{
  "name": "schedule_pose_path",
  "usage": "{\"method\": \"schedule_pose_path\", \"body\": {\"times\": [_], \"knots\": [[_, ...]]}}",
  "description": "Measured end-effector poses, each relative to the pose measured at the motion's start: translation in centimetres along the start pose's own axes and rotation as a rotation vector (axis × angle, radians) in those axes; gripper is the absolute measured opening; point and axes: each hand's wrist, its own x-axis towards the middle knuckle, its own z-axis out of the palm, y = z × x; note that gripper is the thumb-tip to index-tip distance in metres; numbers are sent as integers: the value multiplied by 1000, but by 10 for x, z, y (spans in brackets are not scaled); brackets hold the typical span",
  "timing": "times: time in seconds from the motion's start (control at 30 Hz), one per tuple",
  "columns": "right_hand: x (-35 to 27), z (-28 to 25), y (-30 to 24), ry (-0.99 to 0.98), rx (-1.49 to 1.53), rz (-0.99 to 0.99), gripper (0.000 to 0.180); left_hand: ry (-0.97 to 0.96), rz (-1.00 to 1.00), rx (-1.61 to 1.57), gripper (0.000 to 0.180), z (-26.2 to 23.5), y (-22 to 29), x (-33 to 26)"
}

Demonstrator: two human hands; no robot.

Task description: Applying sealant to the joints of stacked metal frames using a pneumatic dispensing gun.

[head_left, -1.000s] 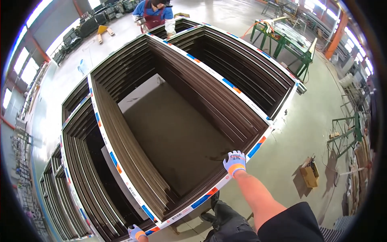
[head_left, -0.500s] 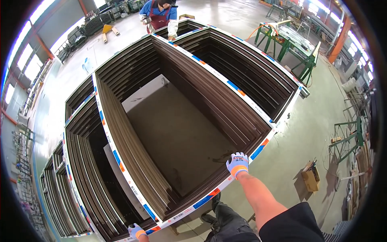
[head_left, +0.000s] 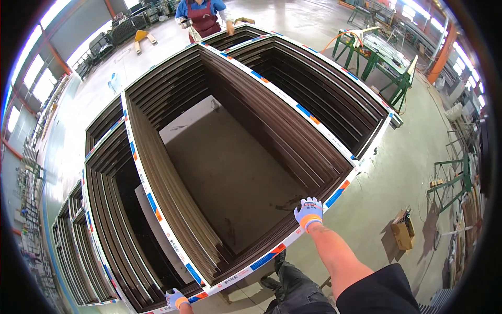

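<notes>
A tall stack of large dark brown window frames lies flat before me. White protective film with blue and orange patches covers the bars of the top frame. My right hand, in a pale lilac glove with an orange cuff, is closed over the near bar toward its right end. Farther left, my left hand, gloved alike, grips the same near edge beside the left crossbar. The undersides of both grips are hidden.
Across the stack stands a person in a maroon apron, one hand at the far edge. A green workbench is at the far right. An open cardboard box sits on the floor to my right. More frames stand stacked at the left.
The person opposite has straightened up, and their hand on the far edge has shifted a little right and back. My two hands and the frames stay practically in place.
</notes>
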Motion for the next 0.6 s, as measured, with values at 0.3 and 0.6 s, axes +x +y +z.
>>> {"method": "schedule_pose_path", "body": {"times": [0.3, 0.6], "knots": [[1, 10, 1, 66, 39, -27, 34, 3, 7, -4, 42, -9, 6, -6], [-1, 7, -1, 46, 8, 4, 36, -17, -2, -25, 45, -11, 6, -10]]}}
